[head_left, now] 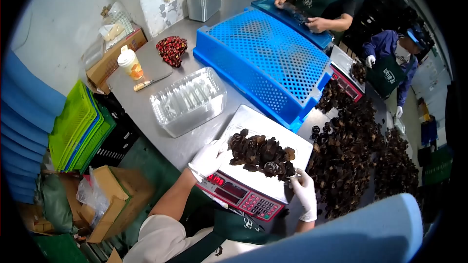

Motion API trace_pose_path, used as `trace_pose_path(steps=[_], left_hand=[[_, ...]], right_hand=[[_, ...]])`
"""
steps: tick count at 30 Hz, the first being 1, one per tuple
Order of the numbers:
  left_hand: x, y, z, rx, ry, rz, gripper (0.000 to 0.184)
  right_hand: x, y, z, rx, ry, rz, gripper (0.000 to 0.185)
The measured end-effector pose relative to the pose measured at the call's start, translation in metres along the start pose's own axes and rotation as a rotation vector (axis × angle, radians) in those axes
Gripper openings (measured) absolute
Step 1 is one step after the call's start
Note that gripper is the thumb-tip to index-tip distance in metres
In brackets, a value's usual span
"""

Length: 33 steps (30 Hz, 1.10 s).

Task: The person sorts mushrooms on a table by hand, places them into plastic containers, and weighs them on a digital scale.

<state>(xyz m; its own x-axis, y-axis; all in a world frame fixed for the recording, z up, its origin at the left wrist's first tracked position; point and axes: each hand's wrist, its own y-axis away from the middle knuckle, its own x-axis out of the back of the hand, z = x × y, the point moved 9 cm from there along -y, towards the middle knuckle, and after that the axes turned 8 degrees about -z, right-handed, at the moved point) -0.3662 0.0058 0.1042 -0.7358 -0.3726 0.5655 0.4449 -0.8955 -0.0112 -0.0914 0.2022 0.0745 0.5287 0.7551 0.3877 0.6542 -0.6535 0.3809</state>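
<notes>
A pile of dark brown wood ear mushrooms lies on the white pan of a red digital scale in front of me. My left hand, in a white glove, is at the pile's left end, fingers stretched out over the pan's edge. At the pile's lower right end is my right hand, also gloved, its fingertips closed on a mushroom at the edge. The scale's red display is lit, partly covered by my left wrist. Loose mushrooms are heaped right of the scale.
Clear plastic boxes, a knife, a lidded cup and a red patterned cloth stand or lie to the left. Beyond the scale is an upturned blue crate. Two people work across the table, near a second scale.
</notes>
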Motion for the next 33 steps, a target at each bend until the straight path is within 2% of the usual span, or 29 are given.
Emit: trace_pose_path(steps=[1, 3, 4, 5, 6, 7, 9, 11, 13, 15, 17, 20, 23, 25, 28, 30, 31, 33], left_hand=[[-0.006, -0.001, -0.006, -0.019, -0.001, 0.003, 0.03], [-0.011, -0.005, -0.037, 0.141, 0.363, 0.043, 0.03], [-0.009, -0.009, -0.046, 0.197, 0.337, 0.042, 0.031], [-0.007, -0.014, -0.039, 0.248, 0.605, 0.013, 0.033], [0.003, -0.025, -0.03, 0.23, 0.634, 0.044, 0.035], [0.013, -0.035, -0.024, 0.213, 0.663, 0.078, 0.036], [0.025, -0.065, -0.033, 0.09, 0.615, 0.138, 0.038], [0.035, -0.093, -0.037, 0.061, 0.697, 0.191, 0.039], [0.039, -0.119, -0.043, 0.045, 0.687, 0.205, 0.04], [0.045, -0.14, -0.052, 0.118, 0.704, 0.3, 0.04], [0.049, -0.161, -0.059, 0.155, 0.708, 0.375, 0.037], [0.053, -0.2, -0.063, 0.13, 0.765, 0.477, 0.038], [0.049, -0.239, -0.056, 0.075, 0.992, 0.479, 0.048], [0.049, -0.254, -0.047, 0.066, 0.782, 0.394, 0.059], [0.066, -0.24, -0.03, -0.087, 0.522, 0.382, 0.057], [0.081, -0.199, -0.006, -0.128, 0.33, 0.369, 0.039], [0.094, -0.171, 0.016, -0.227, 0.019, 0.4, 0.029], [0.105, -0.127, 0.012, -0.17, -0.193, 0.367, 0.021]], right_hand=[[-0.003, -0.008, 0.002, 0.061, -0.042, 0.018, 0.035], [0.0, -0.022, -0.006, 0.114, -0.052, 0.026, 0.034], [0.005, -0.03, -0.008, 0.125, -0.086, 0.031, 0.033], [0.008, -0.039, -0.017, 0.135, -0.121, 0.035, 0.032], [0.014, -0.051, -0.033, 0.193, -0.184, 0.055, 0.03], [0.022, -0.059, -0.057, 0.234, -0.077, 0.096, 0.029], [0.03, -0.095, -0.079, 0.329, -0.145, 0.075, 0.031], [0.039, -0.124, -0.101, 0.339, -0.174, 0.114, 0.031], [0.04, -0.156, -0.109, 0.304, -0.19, 0.078, 0.031], [0.038, -0.18, -0.112, 0.257, -0.3, 0.035, 0.032], [0.033, -0.187, -0.106, 0.175, -0.597, -0.031, 0.036], [0.027, -0.186, -0.096, 0.176, -0.688, -0.056, 0.039], [0.022, -0.171, -0.094, 0.219, -0.671, -0.136, 0.036], [0.029, -0.158, -0.089, 0.242, -0.685, -0.143, 0.035], [0.051, -0.128, -0.074, 0.262, -0.668, -0.102, 0.032], [0.074, -0.105, -0.047, 0.275, -0.662, -0.02, 0.029], [0.085, -0.094, -0.026, 0.285, -0.685, -0.004, 0.029], [0.108, -0.062, 0.013, 0.225, -0.689, 0.102, 0.028]])
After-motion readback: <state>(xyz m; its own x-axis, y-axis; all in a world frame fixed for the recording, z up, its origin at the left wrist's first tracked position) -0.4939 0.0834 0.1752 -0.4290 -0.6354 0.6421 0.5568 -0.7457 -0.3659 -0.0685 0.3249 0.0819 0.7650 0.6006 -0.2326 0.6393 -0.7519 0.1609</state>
